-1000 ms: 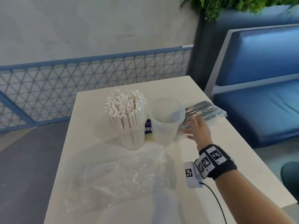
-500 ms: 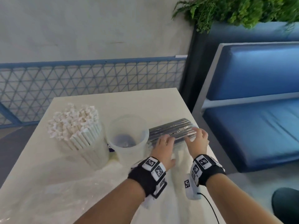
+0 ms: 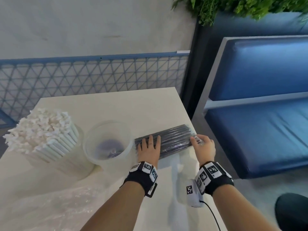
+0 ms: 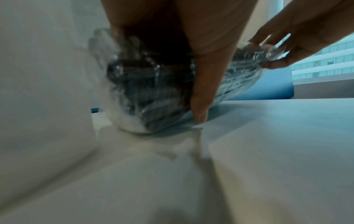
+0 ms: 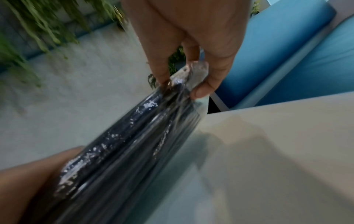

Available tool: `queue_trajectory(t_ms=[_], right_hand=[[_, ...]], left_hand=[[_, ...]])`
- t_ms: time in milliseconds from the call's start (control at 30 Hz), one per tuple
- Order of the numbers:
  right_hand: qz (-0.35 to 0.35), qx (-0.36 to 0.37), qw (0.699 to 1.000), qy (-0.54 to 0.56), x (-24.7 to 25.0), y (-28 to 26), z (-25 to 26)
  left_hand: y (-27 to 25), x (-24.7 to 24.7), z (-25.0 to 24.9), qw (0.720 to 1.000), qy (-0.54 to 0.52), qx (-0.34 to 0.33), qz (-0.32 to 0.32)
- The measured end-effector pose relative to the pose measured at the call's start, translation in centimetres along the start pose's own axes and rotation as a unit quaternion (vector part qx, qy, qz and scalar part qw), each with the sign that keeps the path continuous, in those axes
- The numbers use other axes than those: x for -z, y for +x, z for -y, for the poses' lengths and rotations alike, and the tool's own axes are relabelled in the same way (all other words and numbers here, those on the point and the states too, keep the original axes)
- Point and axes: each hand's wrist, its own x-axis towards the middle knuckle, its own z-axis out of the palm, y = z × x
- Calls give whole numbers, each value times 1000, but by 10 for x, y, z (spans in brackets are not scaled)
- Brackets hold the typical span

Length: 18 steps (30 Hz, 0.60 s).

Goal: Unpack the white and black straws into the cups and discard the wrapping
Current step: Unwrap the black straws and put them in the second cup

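A pack of black straws (image 3: 175,139) in clear wrapping lies at the right edge of the white table (image 3: 116,107). My left hand (image 3: 150,142) holds its left end, fingers laid over the top and thumb (image 4: 199,103) down its near side. My right hand (image 3: 199,142) pinches the bunched wrapping at the right end (image 5: 193,72). To the left of the pack stands an empty clear cup (image 3: 108,144). Further left, a second cup (image 3: 55,147) is packed with white straws.
An empty clear wrapper (image 3: 58,207) lies crumpled on the near left of the table. A blue bench (image 3: 258,130) stands close beyond the table's right edge. A blue mesh railing (image 3: 83,77) runs behind the table, and a plant (image 3: 233,7) hangs at top right.
My left hand came in and took the pack's left end. My right hand went from reaching to pinching the wrapping at the right end. The view swung right.
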Motion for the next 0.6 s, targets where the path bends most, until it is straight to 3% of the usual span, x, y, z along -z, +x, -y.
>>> queue_trajectory(t_ms=[100,200,400,467,600], right_hand=[[-61,40,995,70,12,-17,6],[-102,86,982,134,24,-30,21],[-92,188,956,206,42,-63,44],[-38,183,950,250,43,-80,48],[145,200,914,323,38,-121,62]], left_hand=[[-4,4,2,999,-34,-16,-27],[-15,18,-2,986,-150,-48,-53],[-70,50,-4,917,-376,-104,-87],[-90,62,3,881,-446,-117,-101],[-127,88,28,800,-573,-138,-111]])
